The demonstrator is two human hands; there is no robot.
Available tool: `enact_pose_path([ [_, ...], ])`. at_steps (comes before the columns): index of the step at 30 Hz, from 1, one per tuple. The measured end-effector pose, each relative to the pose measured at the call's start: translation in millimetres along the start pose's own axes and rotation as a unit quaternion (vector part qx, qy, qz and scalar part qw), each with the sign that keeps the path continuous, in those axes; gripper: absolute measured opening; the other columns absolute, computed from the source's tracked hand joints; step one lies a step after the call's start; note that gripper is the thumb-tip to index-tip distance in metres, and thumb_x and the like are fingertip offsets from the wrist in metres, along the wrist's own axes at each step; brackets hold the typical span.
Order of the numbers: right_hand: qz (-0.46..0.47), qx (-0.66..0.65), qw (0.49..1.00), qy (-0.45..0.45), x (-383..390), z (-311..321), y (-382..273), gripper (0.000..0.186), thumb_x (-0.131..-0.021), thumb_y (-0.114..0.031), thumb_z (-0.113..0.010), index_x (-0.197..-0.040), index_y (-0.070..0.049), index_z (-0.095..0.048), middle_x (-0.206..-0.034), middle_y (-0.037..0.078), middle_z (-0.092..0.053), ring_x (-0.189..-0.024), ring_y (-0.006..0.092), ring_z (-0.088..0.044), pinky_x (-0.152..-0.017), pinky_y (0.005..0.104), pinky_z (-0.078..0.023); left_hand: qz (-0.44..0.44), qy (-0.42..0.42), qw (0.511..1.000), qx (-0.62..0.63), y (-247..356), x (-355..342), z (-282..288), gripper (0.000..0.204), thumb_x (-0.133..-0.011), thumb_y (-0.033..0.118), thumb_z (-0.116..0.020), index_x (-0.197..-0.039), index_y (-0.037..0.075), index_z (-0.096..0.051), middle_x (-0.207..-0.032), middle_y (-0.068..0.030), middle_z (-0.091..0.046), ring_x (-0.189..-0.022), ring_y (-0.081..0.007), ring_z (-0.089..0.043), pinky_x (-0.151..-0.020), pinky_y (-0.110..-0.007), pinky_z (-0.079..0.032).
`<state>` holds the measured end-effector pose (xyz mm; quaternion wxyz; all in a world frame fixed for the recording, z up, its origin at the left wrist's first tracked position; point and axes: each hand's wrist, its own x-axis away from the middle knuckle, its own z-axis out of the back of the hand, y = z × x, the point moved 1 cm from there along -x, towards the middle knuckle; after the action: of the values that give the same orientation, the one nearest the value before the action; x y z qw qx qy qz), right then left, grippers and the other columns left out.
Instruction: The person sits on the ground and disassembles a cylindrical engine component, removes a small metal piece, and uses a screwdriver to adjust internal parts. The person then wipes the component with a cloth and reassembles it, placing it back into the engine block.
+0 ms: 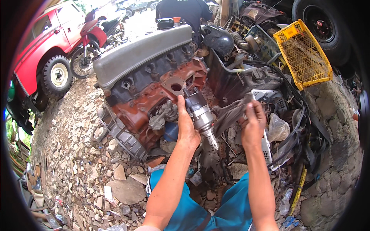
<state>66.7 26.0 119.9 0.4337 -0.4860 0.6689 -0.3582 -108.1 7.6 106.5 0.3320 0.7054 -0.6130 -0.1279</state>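
Observation:
My left hand [187, 127] is closed around an ignition distributor [201, 114] with a black cap and a silver metal body. Its shaft end points down and to the right. Pinched in my right hand [253, 122] is a dark, dirty rag [232, 116], which stretches across toward the distributor's body; whether the two touch I cannot tell. Just beyond the distributor stands an engine block [144, 101], reddish brown, topped by a long grey valve cover [142, 52]. A round hole in a metal flange [172, 85] shows on the block's near side, close to the distributor's cap.
A yellow crate [304, 54] and a spare wheel [319, 24] sit at the far right, above piled hoses and scrap parts. A black helmet [217, 39] rests behind the engine. Stony ground spreads left, toward a red vehicle [46, 38] and a motorcycle [89, 42]. Another person [181, 10] is beyond.

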Motion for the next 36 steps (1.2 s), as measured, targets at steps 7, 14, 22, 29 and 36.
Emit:
enact_pose_path([
  [7, -0.100, -0.265, 0.959, -0.021, -17, 29, 11, 0.011, -0.100, -0.018, -0.055, -0.110, -0.013, -0.057, -0.114, 0.005, -0.064, -0.107, 0.0245, -0.063, -0.085, 0.0485, -0.057, 0.037, -0.116, 0.987, 0.100, 12, 14, -1, 0.072, -0.089, 0.073, -0.040, -0.115, 0.010, -0.062, -0.094, -0.0092, -0.067, -0.076, -0.0300, -0.065, -0.061, -0.044, -0.054],
  [14, -0.124, -0.390, 0.903, -0.132, -5, 3, -3, 0.022, -0.100, -0.022, -0.052, -0.116, -0.009, -0.059, -0.122, 0.008, -0.063, -0.111, 0.0279, -0.064, -0.093, 0.0453, -0.056, 0.053, -0.269, 0.941, 0.200, 4, 12, 11, 0.072, -0.090, 0.066, -0.042, -0.132, 0.009, -0.052, -0.114, -0.0099, -0.061, -0.089, -0.0290, -0.063, -0.067, -0.043, -0.053],
  [22, -0.139, -0.415, 0.842, -0.314, 7, -26, 4, 0.023, -0.087, 0.000, -0.065, -0.108, -0.008, -0.062, -0.122, 0.014, -0.061, -0.111, 0.0330, -0.064, -0.078, 0.0409, -0.064, 0.074, -0.317, 0.883, 0.339, -17, 13, -6, 0.078, -0.087, 0.064, -0.050, -0.138, 0.006, -0.046, -0.117, -0.0193, -0.061, -0.100, -0.0332, -0.066, -0.071, -0.048, -0.061],
  [29, -0.034, -0.223, 0.946, -0.231, 11, -35, 5, 0.024, -0.085, 0.013, -0.059, -0.104, -0.002, -0.061, -0.114, 0.010, -0.066, -0.111, 0.0214, -0.064, -0.090, 0.0279, -0.054, 0.061, -0.267, 0.904, 0.327, -16, 15, -13, 0.083, -0.088, 0.067, -0.046, -0.141, 0.004, -0.042, -0.123, -0.0215, -0.059, -0.110, -0.0335, -0.062, -0.069, -0.051, -0.060],
  [36, -0.077, -0.004, 0.982, -0.170, 13, -33, 2, 0.025, -0.087, 0.006, -0.055, -0.110, -0.002, -0.060, -0.115, 0.007, -0.063, -0.088, 0.0078, -0.063, -0.066, 0.0225, -0.056, 0.054, -0.342, 0.884, 0.314, -24, 4, -4, 0.082, -0.089, 0.068, -0.044, -0.141, 0.005, -0.042, -0.119, -0.0178, -0.058, -0.103, -0.0338, -0.064, -0.063, -0.054, -0.061],
])
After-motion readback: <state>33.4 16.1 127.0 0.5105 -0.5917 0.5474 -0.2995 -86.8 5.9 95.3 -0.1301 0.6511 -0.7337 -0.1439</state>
